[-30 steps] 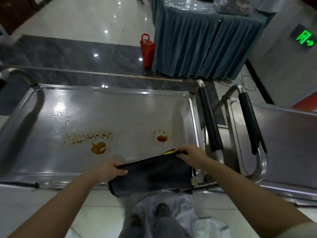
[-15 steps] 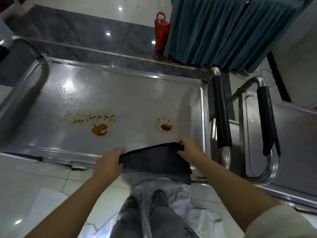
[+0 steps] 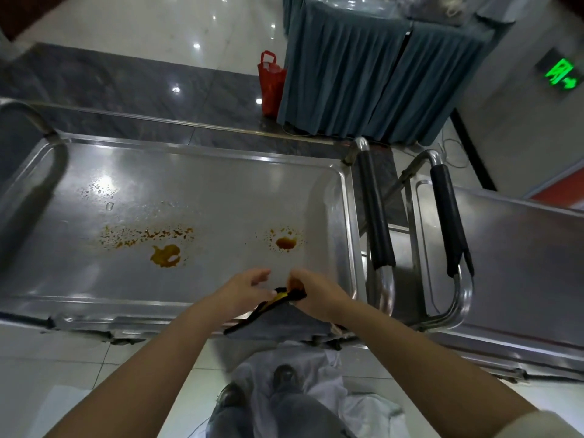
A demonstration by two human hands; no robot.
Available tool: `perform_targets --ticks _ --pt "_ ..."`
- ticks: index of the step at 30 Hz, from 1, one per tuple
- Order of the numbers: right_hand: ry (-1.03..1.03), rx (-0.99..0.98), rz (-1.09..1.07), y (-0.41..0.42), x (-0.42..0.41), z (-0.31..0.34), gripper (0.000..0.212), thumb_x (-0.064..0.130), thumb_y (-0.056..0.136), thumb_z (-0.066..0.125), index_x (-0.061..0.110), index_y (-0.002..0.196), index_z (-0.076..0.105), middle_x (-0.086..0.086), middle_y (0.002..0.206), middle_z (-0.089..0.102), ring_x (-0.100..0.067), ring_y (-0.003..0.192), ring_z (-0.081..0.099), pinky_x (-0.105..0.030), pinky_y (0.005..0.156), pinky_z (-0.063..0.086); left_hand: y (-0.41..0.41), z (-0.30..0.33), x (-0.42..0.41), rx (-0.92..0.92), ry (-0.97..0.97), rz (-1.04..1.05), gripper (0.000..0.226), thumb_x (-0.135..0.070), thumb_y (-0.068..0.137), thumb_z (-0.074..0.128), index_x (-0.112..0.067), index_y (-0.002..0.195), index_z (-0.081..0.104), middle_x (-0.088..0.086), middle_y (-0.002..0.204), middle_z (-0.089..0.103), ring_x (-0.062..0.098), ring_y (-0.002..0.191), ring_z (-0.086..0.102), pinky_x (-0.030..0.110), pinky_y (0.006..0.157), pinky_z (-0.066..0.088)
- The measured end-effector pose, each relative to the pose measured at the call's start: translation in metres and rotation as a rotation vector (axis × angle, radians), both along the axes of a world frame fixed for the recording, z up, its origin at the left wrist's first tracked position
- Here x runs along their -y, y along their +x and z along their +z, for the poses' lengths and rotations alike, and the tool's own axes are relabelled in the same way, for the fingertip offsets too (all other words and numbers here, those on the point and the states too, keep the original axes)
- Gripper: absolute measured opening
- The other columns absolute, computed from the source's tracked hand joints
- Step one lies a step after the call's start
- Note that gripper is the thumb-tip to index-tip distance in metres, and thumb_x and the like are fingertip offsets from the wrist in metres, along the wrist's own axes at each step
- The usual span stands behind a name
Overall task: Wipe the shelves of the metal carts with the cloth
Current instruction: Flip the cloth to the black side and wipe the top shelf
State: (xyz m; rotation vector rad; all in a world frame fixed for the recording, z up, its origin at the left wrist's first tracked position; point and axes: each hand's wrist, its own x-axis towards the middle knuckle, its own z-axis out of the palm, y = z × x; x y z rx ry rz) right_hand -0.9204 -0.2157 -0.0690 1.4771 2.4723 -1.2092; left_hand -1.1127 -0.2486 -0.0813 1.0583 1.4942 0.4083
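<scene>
Right hand (image 3: 311, 292) pinches folded cloth (image 3: 278, 317) at shelf (image 3: 189, 184) near edge; left hand (image 3: 245, 290) loose, fingers apart; bunch cloth, press flat over orange stains (image 3: 166, 256)

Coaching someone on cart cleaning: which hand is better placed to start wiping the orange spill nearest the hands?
Probably the right hand: it grips the bunched cloth and sits just below the small orange spill on the cart shelf. The left hand is open beside it, with no hold on the cloth.

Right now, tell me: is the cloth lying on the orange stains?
No: the cloth hangs at the shelf's near edge, gripped by the right hand, and the stains lie bare beyond it.
</scene>
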Motion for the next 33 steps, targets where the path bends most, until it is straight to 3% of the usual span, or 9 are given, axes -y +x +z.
perform_targets --ticks 4,8,10,15,19,22,25,28,33 --pt "0.078 -0.089 -0.076 -0.001 0.001 0.030 0.026 0.019 0.083 0.069 0.034 0.087 0.047 0.015 0.075 0.054 0.002 0.068 0.048 -0.015 0.058 0.034 0.005 0.027 -0.012 0.099 -0.027 -0.160 0.037 -0.012 0.078 0.072 -0.019 0.114 0.067 -0.001 0.104 0.069 0.011 0.095 0.063 0.008 0.072 0.047" --pt "0.150 -0.223 -0.200 0.011 -0.008 0.057 0.029 0.019 0.078 0.076 0.029 0.092 0.052 0.013 0.073 0.060 0.007 0.067 0.056 -0.008 0.059 0.039 0.010 0.055 -0.016 0.137 0.058 -0.200 0.029 -0.034 0.076 0.078 -0.024 0.103 0.072 -0.005 0.098 0.074 0.006 0.090 0.068 0.011 0.075 0.049" --pt "0.184 -0.253 -0.246 0.016 -0.010 0.062 0.031 0.021 0.077 0.076 0.033 0.093 0.052 0.015 0.069 0.059 0.009 0.066 0.056 -0.009 0.058 0.039 0.016 0.066 -0.019 0.018 0.182 -0.187 0.010 -0.026 0.080 0.076 -0.031 0.087 0.070 -0.013 0.079 0.070 -0.005 0.072 0.064 0.004 0.063 0.042" --pt "0.088 -0.139 -0.369 0.028 -0.018 0.066 0.037 0.042 0.073 0.079 0.029 0.102 0.062 0.010 0.080 0.063 -0.007 0.076 0.061 -0.025 0.068 0.048 0.013 0.086 -0.025 -0.139 0.402 -0.059 0.031 -0.004 0.085 0.062 -0.032 0.074 0.064 -0.016 0.053 0.060 -0.004 0.051 0.053 0.004 0.048 0.035" --pt "-0.043 0.120 -0.280 0.044 -0.017 0.060 0.016 0.040 0.080 0.073 0.025 0.084 0.068 0.004 0.084 0.069 -0.014 0.086 0.064 -0.033 0.082 0.051 -0.002 0.109 -0.028 -0.046 0.395 0.055 0.022 -0.004 0.090 0.058 -0.021 0.082 0.070 -0.007 0.071 0.068 0.004 0.066 0.061 0.007 0.058 0.045" --pt "-0.126 -0.070 -0.383 0.053 -0.015 0.053 0.007 0.024 0.086 0.070 0.024 0.083 0.064 0.005 0.085 0.064 -0.013 0.086 0.061 -0.032 0.084 0.051 -0.013 0.122 -0.029 0.006 0.365 0.120 0.021 -0.005 0.089 0.057 -0.018 0.086 0.072 -0.002 0.078 0.073 0.009 0.074 0.066 0.021 0.073 0.052" --pt "-0.240 -0.228 -0.399 0.053 -0.015 0.049 0.048 0.022 0.081 0.076 0.025 0.124 0.056 0.002 0.120 0.055 -0.017 0.105 0.059 -0.030 0.088 0.052 -0.019 0.132 -0.029 0.035 0.346 0.120 0.020 -0.006 0.089 0.055 -0.014 0.094 0.073 0.007 0.089 0.075 0.020 0.085 0.068 0.037 0.086 0.052" --pt "-0.219 -0.209 -0.370 0.038 -0.018 0.049 0.085 0.025 0.075 0.080 0.036 0.145 0.032 0.002 0.132 0.044 -0.015 0.105 0.057 -0.030 0.086 0.052 -0.017 0.143 -0.027 0.101 0.330 0.122 0.020 -0.004 0.089 0.054 -0.009 0.093 0.073 0.012 0.087 0.072 0.020 0.081 0.065 0.041 0.088 0.051" --pt "-0.248 -0.396 -0.511 -0.002 -0.025 0.055 0.091 0.014 0.077 0.079 0.027 0.149 0.027 -0.004 0.133 0.043 -0.028 0.117 0.055 -0.034 0.094 0.048 -0.020 0.167 -0.025 0.253 0.302 0.129 0.017 -0.015 0.063 0.052 -0.008 0.069 0.066 0.011 0.069 0.056 0.019 0.067 0.054 0.028 0.064 0.045"
